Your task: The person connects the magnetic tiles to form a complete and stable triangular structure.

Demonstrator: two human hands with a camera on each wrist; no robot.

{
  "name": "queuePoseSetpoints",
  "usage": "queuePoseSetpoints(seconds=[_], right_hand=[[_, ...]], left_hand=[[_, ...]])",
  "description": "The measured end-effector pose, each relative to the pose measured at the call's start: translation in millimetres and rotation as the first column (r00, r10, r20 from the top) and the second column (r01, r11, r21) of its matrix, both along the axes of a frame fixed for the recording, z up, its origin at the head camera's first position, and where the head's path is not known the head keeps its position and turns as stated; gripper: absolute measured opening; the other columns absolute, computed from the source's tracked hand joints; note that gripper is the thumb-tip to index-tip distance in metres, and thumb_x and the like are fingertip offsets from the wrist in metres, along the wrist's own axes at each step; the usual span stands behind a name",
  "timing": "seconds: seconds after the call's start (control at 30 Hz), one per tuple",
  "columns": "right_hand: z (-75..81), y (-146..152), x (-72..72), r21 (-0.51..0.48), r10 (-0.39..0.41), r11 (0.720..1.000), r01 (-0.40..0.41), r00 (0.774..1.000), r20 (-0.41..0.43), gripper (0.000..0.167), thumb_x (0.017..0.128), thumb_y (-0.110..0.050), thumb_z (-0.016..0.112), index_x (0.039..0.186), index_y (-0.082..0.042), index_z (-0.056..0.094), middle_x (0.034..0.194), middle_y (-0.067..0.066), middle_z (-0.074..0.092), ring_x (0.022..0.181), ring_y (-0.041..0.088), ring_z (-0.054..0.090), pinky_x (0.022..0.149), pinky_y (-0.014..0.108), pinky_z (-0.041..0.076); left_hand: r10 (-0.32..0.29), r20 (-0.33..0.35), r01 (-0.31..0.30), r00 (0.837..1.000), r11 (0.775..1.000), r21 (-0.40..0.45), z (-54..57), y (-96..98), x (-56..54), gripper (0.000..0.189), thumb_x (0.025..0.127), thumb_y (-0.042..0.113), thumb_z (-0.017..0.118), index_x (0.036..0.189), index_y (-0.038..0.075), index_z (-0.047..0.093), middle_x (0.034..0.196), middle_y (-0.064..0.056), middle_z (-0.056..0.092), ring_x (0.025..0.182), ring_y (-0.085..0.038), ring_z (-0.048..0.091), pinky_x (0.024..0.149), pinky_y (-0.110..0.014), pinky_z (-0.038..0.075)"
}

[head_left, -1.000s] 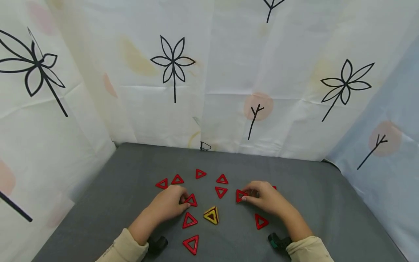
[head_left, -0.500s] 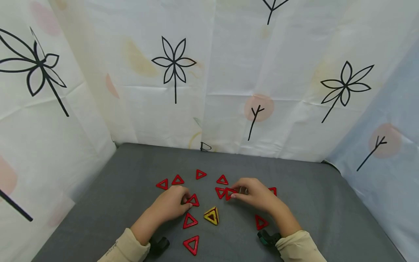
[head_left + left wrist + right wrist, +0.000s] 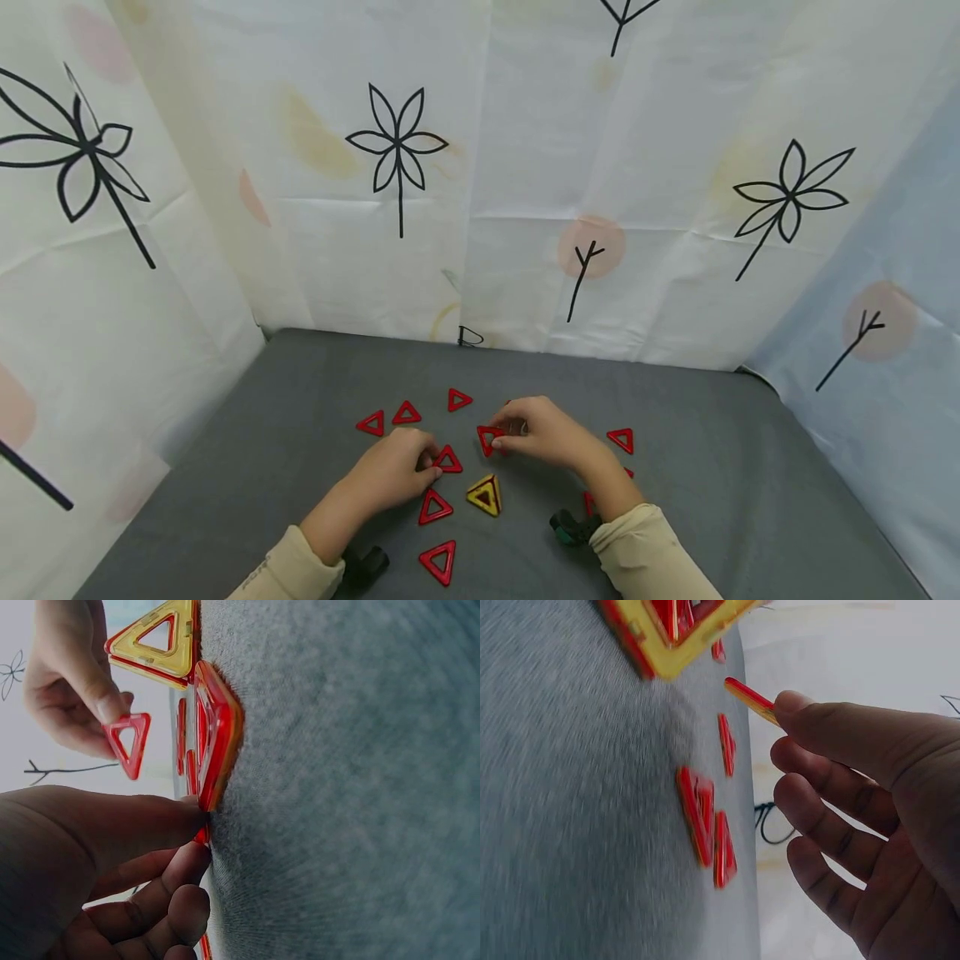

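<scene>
My right hand (image 3: 543, 433) pinches a red triangle tile (image 3: 487, 439) between thumb and fingers. In the right wrist view that tile (image 3: 750, 700) shows edge-on, raised off the cloth, red on one face and yellow on the other. To the left, my left hand (image 3: 397, 467) rests low over the cloth, thumb and fingertip closed on another red triangle tile (image 3: 450, 460); the left wrist view shows a red sliver (image 3: 202, 834) at that pinch. Between the hands and nearer me sits a yellow triangle piece (image 3: 484, 496) with red showing inside its frame.
Loose red triangle tiles lie around: one at the far left (image 3: 371, 423), one at the back (image 3: 459, 400), one at the right (image 3: 621, 439), one near the front (image 3: 438, 561). The grey cloth (image 3: 322, 375) ends at a patterned white curtain (image 3: 525, 275).
My right hand has carried its red tile leftward, toward the left hand, now covering tiles at the back. My left hand has barely moved, its tile shifting slightly right.
</scene>
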State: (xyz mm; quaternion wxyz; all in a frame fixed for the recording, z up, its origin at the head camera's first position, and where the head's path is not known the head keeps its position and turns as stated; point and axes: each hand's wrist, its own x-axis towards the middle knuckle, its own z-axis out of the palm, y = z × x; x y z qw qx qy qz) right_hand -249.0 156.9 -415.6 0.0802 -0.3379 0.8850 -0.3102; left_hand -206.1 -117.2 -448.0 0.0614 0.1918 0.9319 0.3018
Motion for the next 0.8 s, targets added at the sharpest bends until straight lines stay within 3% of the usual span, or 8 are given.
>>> queuePoseSetpoints(seconds=[0.3, 0.8], right_hand=[[-8.9, -16.6, -4.5, -0.021, 0.029, 0.999, -0.029, 0.999, 0.035, 0.021, 0.099, -0.02, 0.078, 0.117, -0.008, 0.08, 0.094, -0.005, 0.074, 0.076, 0.002, 0.06, 0.072, 0.024, 0.053], [-17.5, -16.9, -2.1, -0.029, 0.043, 0.999, -0.041, 0.997, 0.069, 0.02, 0.099, -0.015, 0.077, 0.118, -0.008, 0.079, 0.098, -0.003, 0.076, 0.079, 0.001, 0.063, 0.074, 0.024, 0.054]], left_hand=[[-0.024, 0.02, 0.024, 1.0, 1.0, 0.014, 1.1, 0.8, -0.9, 0.012, 0.092, 0.014, 0.083, 0.101, 0.009, 0.076, 0.081, 0.006, 0.064, 0.067, -0.01, 0.056, 0.064, -0.032, 0.049], [-0.07, 0.032, 0.069, 0.997, 0.996, 0.049, -1.1, 3.9, -2.7, 0.016, 0.092, 0.016, 0.083, 0.104, 0.006, 0.078, 0.083, 0.005, 0.068, 0.069, -0.009, 0.059, 0.065, -0.033, 0.052]])
